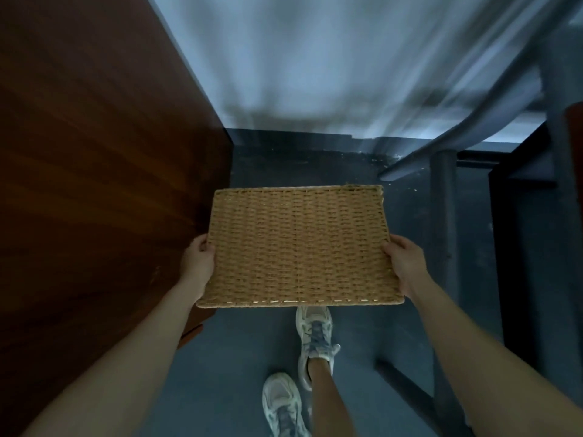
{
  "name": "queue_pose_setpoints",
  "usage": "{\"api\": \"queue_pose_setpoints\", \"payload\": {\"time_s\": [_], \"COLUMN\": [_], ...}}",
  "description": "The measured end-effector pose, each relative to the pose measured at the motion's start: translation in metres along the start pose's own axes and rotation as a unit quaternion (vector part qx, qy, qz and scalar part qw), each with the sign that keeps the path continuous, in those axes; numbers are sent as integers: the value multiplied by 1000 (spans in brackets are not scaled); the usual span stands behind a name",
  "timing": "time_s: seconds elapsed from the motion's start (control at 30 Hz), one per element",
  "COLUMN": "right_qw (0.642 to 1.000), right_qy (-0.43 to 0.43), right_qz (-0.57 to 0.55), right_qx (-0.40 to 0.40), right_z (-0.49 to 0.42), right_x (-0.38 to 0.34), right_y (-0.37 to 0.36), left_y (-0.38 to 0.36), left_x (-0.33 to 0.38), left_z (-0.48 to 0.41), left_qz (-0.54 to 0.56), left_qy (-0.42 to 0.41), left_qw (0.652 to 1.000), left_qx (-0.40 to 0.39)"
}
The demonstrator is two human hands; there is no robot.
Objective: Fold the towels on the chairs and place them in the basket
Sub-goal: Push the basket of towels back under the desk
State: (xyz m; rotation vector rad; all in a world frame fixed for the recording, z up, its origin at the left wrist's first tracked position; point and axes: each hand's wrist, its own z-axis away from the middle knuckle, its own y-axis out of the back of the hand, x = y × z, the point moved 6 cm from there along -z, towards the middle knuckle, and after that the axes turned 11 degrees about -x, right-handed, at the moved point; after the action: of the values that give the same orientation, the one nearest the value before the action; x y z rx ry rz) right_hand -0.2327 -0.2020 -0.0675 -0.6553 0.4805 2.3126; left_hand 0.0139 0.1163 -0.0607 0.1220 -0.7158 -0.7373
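woven basket (pixel 299 244) held aloft over floor (pixel 239 342).
wooden surface (pixel 94 152) at left, dark chair (pixel 443 216) at right; basket between them, woven face toward camera; left hand (pixel 200 260) and right hand (pixel 403 266), fingers clamped on its side edges; white sneakers (pixel 314 335) below.

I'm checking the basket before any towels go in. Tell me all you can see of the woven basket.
The woven basket is tan, of twisted rope-like fibre in tight horizontal rows, with a pale stitched edge nearest the camera. Only one flat rectangular face shows; its inside is hidden. It is held in the air above the dark floor, the left hand gripping its left edge, the right hand its right edge.
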Motion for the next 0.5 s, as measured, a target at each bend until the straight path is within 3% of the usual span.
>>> {"api": "queue_pose_setpoints", "payload": {"time_s": [0.2, 0.4, 0.5], "right_qw": [999, 996, 991], "right_qy": [26, 38, 63], "right_qz": [-22, -59, -84], "right_qx": [19, 63, 79], "right_z": [-20, -42, -45], "right_x": [21, 17, 7], "right_y": [-12, -16, -15], "left_y": [-12, -26, -25], "left_x": [-18, -24, -10], "left_z": [-20, -41, -47], "left_qz": [-1, 199, 227], "left_qy": [-9, 23, 0], "left_qw": [999, 979, 974], "left_qx": [45, 22, 24]}}
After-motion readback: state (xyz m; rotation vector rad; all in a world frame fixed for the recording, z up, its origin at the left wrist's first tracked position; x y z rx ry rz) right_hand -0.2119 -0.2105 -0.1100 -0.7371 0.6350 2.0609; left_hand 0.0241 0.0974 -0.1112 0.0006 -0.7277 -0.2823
